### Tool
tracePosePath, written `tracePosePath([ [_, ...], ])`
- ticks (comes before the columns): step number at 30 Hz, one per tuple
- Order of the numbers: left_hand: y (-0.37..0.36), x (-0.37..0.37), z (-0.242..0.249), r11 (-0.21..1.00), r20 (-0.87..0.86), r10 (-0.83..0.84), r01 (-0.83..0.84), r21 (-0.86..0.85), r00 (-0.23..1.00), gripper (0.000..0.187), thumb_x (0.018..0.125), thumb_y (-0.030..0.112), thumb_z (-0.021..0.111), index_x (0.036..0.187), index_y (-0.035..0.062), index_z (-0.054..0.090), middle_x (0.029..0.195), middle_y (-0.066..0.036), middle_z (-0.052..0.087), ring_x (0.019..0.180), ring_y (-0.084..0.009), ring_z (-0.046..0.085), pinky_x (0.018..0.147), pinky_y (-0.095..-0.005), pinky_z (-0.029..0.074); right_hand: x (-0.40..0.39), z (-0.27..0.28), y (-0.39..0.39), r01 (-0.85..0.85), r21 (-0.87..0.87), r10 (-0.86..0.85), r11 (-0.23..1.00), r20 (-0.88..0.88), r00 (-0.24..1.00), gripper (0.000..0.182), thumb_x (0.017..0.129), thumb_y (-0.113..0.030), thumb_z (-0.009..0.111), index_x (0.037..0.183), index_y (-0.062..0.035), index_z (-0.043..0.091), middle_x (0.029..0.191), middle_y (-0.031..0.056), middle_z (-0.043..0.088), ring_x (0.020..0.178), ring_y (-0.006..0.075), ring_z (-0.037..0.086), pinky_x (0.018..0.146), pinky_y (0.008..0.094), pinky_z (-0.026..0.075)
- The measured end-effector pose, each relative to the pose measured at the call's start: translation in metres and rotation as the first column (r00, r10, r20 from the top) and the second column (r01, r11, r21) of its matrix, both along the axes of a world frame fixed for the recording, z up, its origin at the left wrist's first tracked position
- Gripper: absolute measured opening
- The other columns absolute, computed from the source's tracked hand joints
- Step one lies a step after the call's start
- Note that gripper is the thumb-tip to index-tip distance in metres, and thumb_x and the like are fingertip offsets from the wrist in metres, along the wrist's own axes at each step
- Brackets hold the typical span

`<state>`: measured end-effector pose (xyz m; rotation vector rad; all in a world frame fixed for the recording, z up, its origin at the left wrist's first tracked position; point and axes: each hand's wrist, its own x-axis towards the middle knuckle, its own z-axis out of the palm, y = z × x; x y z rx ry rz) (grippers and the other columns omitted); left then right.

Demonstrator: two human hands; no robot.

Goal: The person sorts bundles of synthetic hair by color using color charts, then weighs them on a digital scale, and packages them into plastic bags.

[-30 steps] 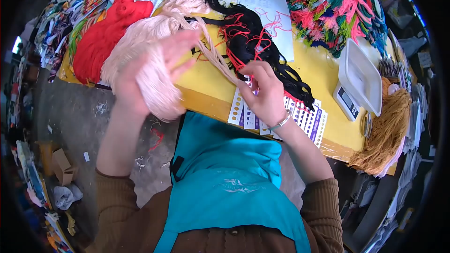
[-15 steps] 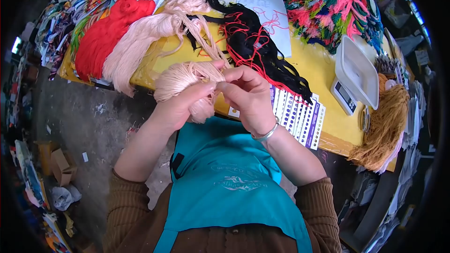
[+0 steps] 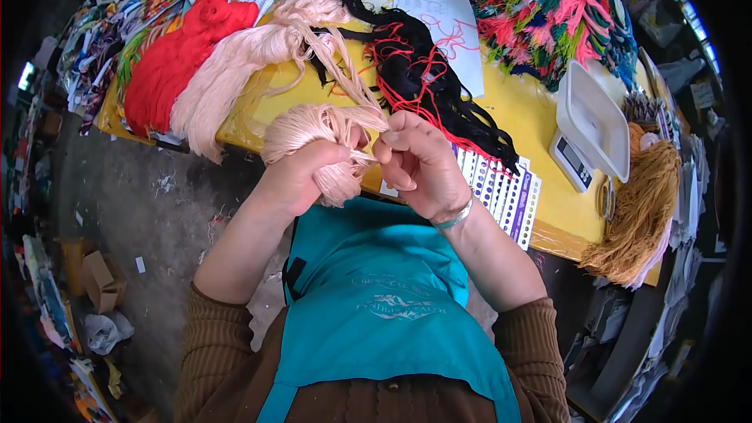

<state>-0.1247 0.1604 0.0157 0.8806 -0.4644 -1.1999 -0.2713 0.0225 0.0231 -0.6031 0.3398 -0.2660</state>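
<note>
A looped skein of pale pink thread (image 3: 298,135) hangs bunched over the table's front edge. My left hand (image 3: 298,178) is closed round its lower right side, thumb on top. Just to the right, my right hand (image 3: 425,166) has its fingers curled, thumb and forefinger pinching pale pink strands that run out of the skein. From there a length of the same thread (image 3: 351,78) leads up to a larger pale pink hank (image 3: 235,70) on the table. The exact fingertip grip is partly hidden.
Red thread (image 3: 188,59) lies left of the pink hank. Black thread (image 3: 439,74) tangled with red strands is beyond my right hand, above punched cards (image 3: 501,196). A scale with a white tray (image 3: 593,121), brown thread (image 3: 646,211) and multicoloured thread (image 3: 540,8) are on the right.
My right hand has shifted slightly right, away from my left thumb, and its fingers have turned and curled. The gathered strands between the hands now show more. My left hand keeps its hold.
</note>
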Motion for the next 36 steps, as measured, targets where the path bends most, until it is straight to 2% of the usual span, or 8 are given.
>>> tracePosePath([
  [5, 0.003, 0.006, 0.014, 0.979, -0.059, -0.188, 0.182, -0.096, 0.980, 0.051, 0.083, 0.011, 0.054, 0.131, -0.0051, 0.047, 0.095, -0.002, 0.054, 0.086, -0.0165, 0.057, 0.084, -0.0318, 0.048, 0.004, 0.028, -0.003, -0.111, -0.436, 0.041, 0.893, -0.167, 0.985, 0.015, 0.088, -0.005, 0.066, 0.101, -0.0005, 0.060, 0.074, 0.0006, 0.057, 0.049, 0.0015, 0.040, 0.043, 0.0178, 0.028],
  [7, 0.001, 0.001, 0.021, 0.985, -0.050, -0.169, 0.167, -0.046, 0.984, 0.024, 0.088, 0.012, 0.058, 0.109, 0.0011, 0.059, 0.089, -0.004, 0.061, 0.079, -0.0088, 0.058, 0.069, -0.0253, 0.048, 0.006, 0.034, -0.006, -0.249, -0.665, 0.106, 0.704, -0.248, 0.963, 0.010, 0.089, -0.007, 0.068, 0.094, -0.0008, 0.063, 0.069, -0.0029, 0.053, 0.050, 0.0004, 0.038, 0.044, 0.0178, 0.027],
  [10, 0.005, -0.002, 0.020, 0.995, 0.170, 0.054, -0.068, 0.076, 0.984, 0.026, 0.087, 0.008, 0.063, 0.112, 0.0009, 0.060, 0.086, -0.001, 0.060, 0.072, -0.0043, 0.055, 0.060, -0.0201, 0.044, 0.009, 0.029, -0.008, -0.221, -0.702, 0.114, 0.677, -0.197, 0.974, 0.012, 0.092, -0.013, 0.066, 0.090, -0.0010, 0.065, 0.065, -0.0050, 0.051, 0.050, 0.0001, 0.037, 0.044, 0.0181, 0.025],
  [14, 0.029, 0.041, 0.017, 0.957, 0.160, -0.284, 0.271, 0.099, 0.945, 0.026, 0.087, 0.010, 0.067, 0.111, 0.0010, 0.062, 0.098, -0.003, 0.062, 0.076, -0.0070, 0.057, 0.064, -0.0215, 0.047, 0.012, 0.045, -0.014, -0.319, -0.501, 0.266, 0.805, -0.176, 0.948, 0.016, 0.094, -0.016, 0.063, 0.091, -0.0012, 0.065, 0.063, -0.0053, 0.051, 0.049, 0.0002, 0.037, 0.044, 0.0181, 0.026],
  [17, 0.030, 0.028, 0.028, 0.997, 0.057, -0.071, 0.072, -0.015, 0.996, 0.032, 0.085, 0.015, 0.070, 0.112, 0.0004, 0.061, 0.100, -0.005, 0.062, 0.084, -0.0101, 0.059, 0.072, -0.0244, 0.050, 0.017, 0.055, -0.011, -0.410, -0.581, 0.360, 0.703, -0.206, 0.910, 0.018, 0.095, -0.016, 0.059, 0.086, -0.0011, 0.066, 0.068, -0.0005, 0.060, 0.052, 0.0042, 0.048, 0.048, 0.0217, 0.037],
  [22, 0.027, 0.008, 0.026, 0.996, 0.175, -0.086, 0.090, -0.015, 0.981, 0.027, 0.088, 0.022, 0.069, 0.107, 0.0046, 0.060, 0.096, -0.002, 0.061, 0.085, -0.0084, 0.057, 0.079, -0.0236, 0.048, 0.024, 0.056, 0.004, -0.338, -0.637, 0.315, 0.692, -0.156, 0.936, 0.018, 0.095, -0.011, 0.058, 0.088, 0.0017, 0.067, 0.075, 0.0049, 0.068, 0.053, 0.0058, 0.056, 0.049, 0.0204, 0.040],
  [28, 0.010, -0.013, 0.025, 0.962, 0.206, 0.273, -0.272, -0.036, 0.940, 0.025, 0.096, 0.020, 0.062, 0.115, 0.0036, 0.061, 0.100, -0.003, 0.064, 0.090, -0.0086, 0.061, 0.080, -0.0240, 0.051, 0.022, 0.058, 0.016, -0.206, -0.708, 0.096, 0.675, -0.193, 0.977, 0.017, 0.094, -0.009, 0.057, 0.087, 0.0048, 0.066, 0.079, 0.0062, 0.070, 0.055, 0.0076, 0.062, 0.049, 0.0215, 0.045],
  [36, -0.001, -0.009, 0.018, 0.959, 0.266, 0.285, -0.277, -0.068, 0.921, 0.028, 0.097, 0.023, 0.059, 0.115, 0.0019, 0.063, 0.104, -0.007, 0.067, 0.094, -0.0133, 0.063, 0.086, -0.0291, 0.051, 0.022, 0.039, 0.013, -0.035, -0.471, -0.015, 0.882, -0.102, 0.995, 0.016, 0.093, -0.012, 0.056, 0.088, 0.0012, 0.065, 0.082, 0.0079, 0.071, 0.055, 0.0112, 0.064, 0.045, 0.0207, 0.042],
])
